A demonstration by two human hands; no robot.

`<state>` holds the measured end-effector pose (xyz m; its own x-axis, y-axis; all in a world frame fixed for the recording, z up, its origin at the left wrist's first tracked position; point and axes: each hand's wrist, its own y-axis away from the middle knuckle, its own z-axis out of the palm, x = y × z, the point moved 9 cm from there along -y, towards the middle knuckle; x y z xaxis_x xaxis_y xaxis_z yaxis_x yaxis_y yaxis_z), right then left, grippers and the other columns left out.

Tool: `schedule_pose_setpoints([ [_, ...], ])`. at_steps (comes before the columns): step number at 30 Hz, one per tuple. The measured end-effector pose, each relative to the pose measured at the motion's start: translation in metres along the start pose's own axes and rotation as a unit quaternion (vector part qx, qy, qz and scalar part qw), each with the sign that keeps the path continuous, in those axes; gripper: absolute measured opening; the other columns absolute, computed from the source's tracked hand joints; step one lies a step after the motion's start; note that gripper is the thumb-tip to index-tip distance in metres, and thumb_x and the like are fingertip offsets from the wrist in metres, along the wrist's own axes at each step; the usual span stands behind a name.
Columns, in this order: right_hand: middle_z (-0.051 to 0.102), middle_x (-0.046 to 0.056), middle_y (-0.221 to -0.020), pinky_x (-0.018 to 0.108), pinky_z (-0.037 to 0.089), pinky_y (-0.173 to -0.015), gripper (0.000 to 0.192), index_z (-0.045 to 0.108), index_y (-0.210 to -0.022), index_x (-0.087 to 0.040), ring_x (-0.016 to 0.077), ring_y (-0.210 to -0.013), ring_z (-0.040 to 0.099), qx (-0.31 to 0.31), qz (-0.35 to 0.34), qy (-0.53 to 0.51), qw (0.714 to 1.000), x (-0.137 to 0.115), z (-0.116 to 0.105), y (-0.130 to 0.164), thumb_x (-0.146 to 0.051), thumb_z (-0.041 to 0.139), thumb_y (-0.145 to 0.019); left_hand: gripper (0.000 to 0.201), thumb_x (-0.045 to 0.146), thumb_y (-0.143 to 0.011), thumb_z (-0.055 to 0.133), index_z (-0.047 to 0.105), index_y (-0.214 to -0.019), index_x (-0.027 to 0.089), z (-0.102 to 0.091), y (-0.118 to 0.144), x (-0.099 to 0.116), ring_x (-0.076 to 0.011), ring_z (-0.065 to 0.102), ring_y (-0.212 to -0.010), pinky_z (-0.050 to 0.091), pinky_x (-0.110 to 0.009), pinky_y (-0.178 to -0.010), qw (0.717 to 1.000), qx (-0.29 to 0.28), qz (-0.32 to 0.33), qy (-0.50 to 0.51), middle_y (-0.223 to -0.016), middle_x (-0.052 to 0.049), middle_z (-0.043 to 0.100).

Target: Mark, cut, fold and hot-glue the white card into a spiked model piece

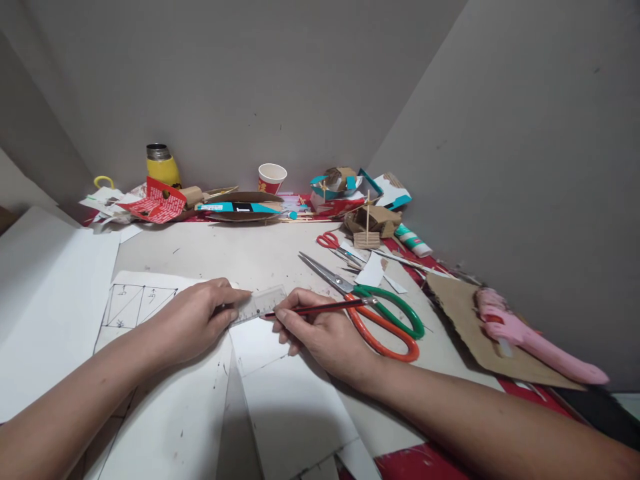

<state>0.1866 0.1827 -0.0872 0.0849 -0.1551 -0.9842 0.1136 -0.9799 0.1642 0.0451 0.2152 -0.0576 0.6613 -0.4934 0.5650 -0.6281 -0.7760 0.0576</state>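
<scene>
1. Drawn sheet (195, 387): white, lying left of centre. A ruled rectangle with verticals and diagonals occupies its far end; small handwritten characters with arrows stand inside, too small to read with certainty.
2. Yellow bottle (166, 171): upright at the back, open metal neck, dark marking low on the body.
3. Red card (167, 201): folded, beside the bottle. Lines of white print cover it; wording not legible.
4. Left hand (207, 313): fingers narrowed, index finger and thumb pressing the left end of the ruler.
5. Blue packaging piece (225, 207): carries a black block with a white character; label not legible.
6. Ruler (270, 297): clear, short, located between the hands across the far end of the white strip. Graduations line its near edge; numerals too small to read.
7. Paper cup (273, 179): white and red, gold marking, not legible.
8. White strip (295, 400): long, flat, crossed by thin drawn lines.
9. Right hand (320, 333): grips the pencil (325, 307), red and black, tip at the ruler's near edge.
10. Large scissors (385, 350): one green handle, one orange; blades slightly parted.
</scene>
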Motion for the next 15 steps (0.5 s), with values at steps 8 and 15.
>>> schedule_pose_setpoints([
  [8,0.062,0.001,-0.070,0.020,0.047,-0.046,0.017,0.055,-0.075,-0.018,0.0112,-0.060,0.057,-0.001,-0.002,-0.002,1.000,0.0037,0.0008,-0.0004,-0.033,0.061,-0.080,0.039,0.022,-0.090,0.043,0.066,-0.121,0.021,0.0004,-0.0015,-0.0012,-0.0228,0.060,-0.089,0.044,-0.035,-0.079,1.000,-0.005,-0.004,-0.008,-0.097,-0.007,0.066],
  [15,0.061,0.001,-0.068,0.022,0.048,-0.048,0.019,0.053,-0.072,-0.018,0.0112,-0.059,0.057,-0.012,0.005,-0.002,1.000,0.0001,0.0007,0.0005,-0.033,0.061,-0.081,0.037,0.020,-0.089,0.045,0.066,-0.120,0.023,0.0009,-0.0007,-0.0011,-0.0214,0.060,-0.089,0.044,-0.033,-0.079,1.000,-0.002,0.000,-0.006,-0.097,-0.006,0.066],
])
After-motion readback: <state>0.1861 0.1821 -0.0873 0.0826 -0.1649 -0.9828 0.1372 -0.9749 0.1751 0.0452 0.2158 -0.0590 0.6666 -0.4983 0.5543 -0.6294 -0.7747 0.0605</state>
